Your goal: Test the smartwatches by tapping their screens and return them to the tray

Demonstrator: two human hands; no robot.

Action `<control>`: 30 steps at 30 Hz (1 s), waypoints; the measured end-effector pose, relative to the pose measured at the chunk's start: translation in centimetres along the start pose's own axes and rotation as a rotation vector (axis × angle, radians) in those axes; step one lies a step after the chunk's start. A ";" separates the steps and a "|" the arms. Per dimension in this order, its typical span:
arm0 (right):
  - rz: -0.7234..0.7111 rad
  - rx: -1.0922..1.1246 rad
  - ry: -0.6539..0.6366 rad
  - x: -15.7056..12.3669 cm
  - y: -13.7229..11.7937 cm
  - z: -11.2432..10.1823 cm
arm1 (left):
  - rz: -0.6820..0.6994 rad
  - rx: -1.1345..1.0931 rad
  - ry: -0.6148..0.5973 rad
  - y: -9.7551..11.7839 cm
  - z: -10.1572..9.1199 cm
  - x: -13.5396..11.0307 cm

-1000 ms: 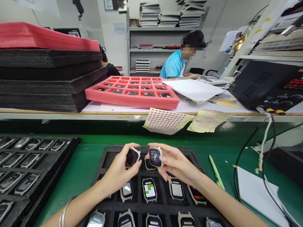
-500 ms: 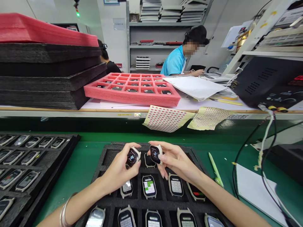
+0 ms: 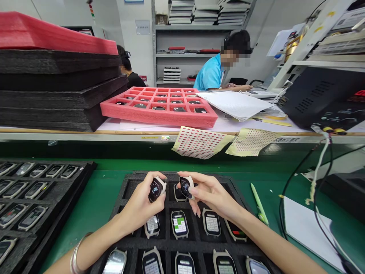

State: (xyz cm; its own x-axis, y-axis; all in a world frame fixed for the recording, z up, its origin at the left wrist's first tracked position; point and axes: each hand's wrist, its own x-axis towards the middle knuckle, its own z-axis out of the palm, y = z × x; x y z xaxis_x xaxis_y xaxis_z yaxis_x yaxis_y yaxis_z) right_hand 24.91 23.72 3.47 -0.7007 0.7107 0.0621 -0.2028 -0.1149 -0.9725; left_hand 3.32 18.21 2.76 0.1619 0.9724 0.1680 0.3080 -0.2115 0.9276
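Observation:
Between the thumb and fingers of my left hand [image 3: 145, 198] is a smartwatch without a strap [image 3: 155, 189], its dark screen lit with a small blue-white figure. A similar strapless smartwatch [image 3: 186, 186] is pinched in my right hand [image 3: 209, 192], tilted, with its screen also lit. Both are held up over the far part of a black foam tray [image 3: 168, 243]. In the tray's compartments lie several more watches, among them one with a green and white screen [image 3: 180, 224] and one with a white grid screen [image 3: 211, 222]. My hands hide part of the far row.
At left lies another black foam tray of watches [image 3: 42, 207]. A green pen [image 3: 259, 203], white paper [image 3: 310, 228] and cables are at right. Across the raised shelf stand stacked black foam [image 3: 57, 91], a red foam tray [image 3: 159, 118] and a black device [image 3: 322, 99]. Two people sit beyond.
The watch in my left hand has shifted slightly left and turned its screen. The watch in my right hand has tilted a little further. Both stay held.

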 end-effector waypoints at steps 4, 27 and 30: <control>-0.015 -0.005 0.022 0.0 -0.2 0.0 | -0.015 0.002 0.006 0.1 -0.1 -0.1; -0.050 -0.030 0.081 -0.5 -0.6 0.5 | -0.027 0.019 0.051 0.9 -0.2 0.0; -0.053 -0.018 0.094 -0.5 -0.7 0.5 | -0.033 0.027 0.048 1.0 -0.3 -0.1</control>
State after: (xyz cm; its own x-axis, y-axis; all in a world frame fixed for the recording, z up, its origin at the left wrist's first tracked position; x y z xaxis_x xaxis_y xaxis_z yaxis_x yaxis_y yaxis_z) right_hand 25.10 23.12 4.27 -0.6223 0.7772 0.0931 -0.2246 -0.0634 -0.9724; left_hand 3.33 17.95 3.74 0.1066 0.9823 0.1543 0.3377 -0.1817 0.9235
